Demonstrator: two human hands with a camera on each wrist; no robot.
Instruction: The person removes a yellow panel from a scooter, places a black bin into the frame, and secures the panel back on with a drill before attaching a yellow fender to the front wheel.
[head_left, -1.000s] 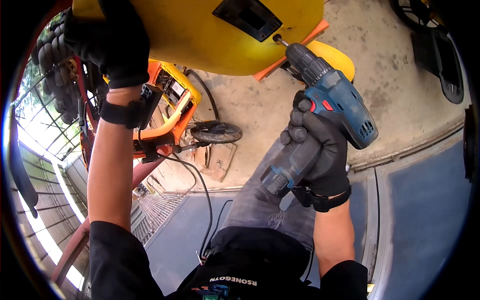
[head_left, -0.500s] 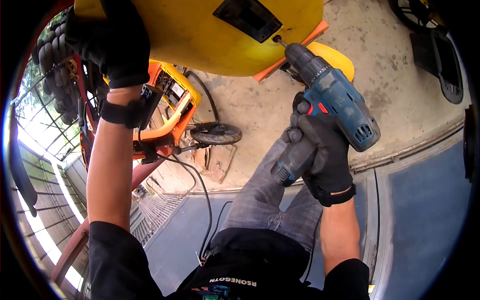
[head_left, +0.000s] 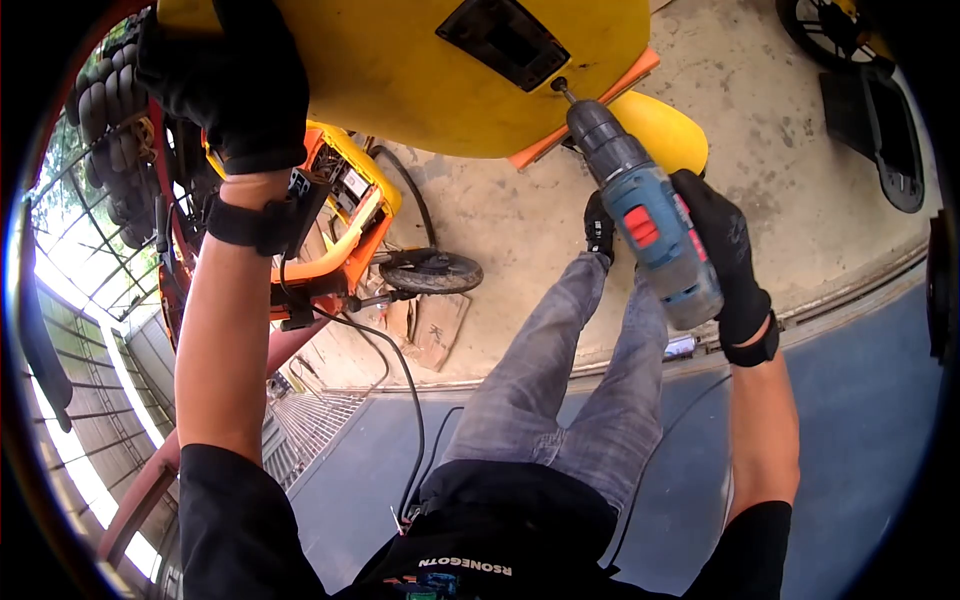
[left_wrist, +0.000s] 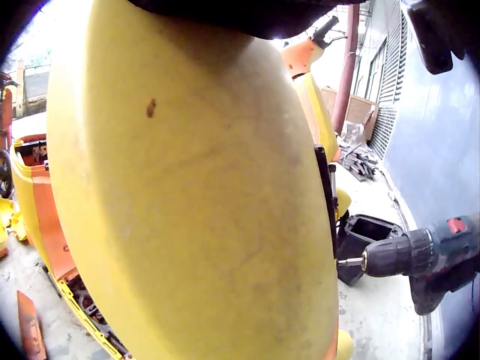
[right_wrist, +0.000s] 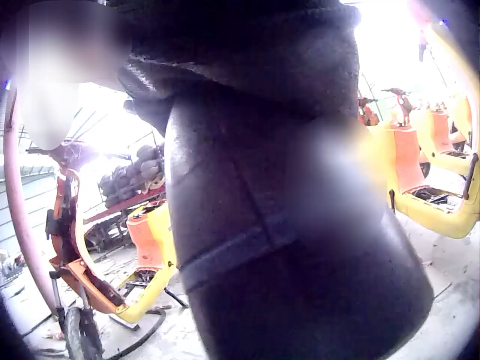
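Yellow panel (head_left: 400, 80), top centre: smooth, curved plastic with a rectangular black inset (head_left: 505, 42). Left hand (head_left: 235, 85), upper left, black textured glove, forearm raised, fingers curled over the panel edge. Right hand (head_left: 725, 250), gloved, wraps the handle of the blue-black drill (head_left: 640, 215); the bit meets the panel beside the inset.

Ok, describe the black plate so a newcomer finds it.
Find the big curved yellow plastic panel gripped by the left hand. On its face sits a black rectangular recessed plate, the only dark piece there; the bit of the blue cordless drill points beside its corner.
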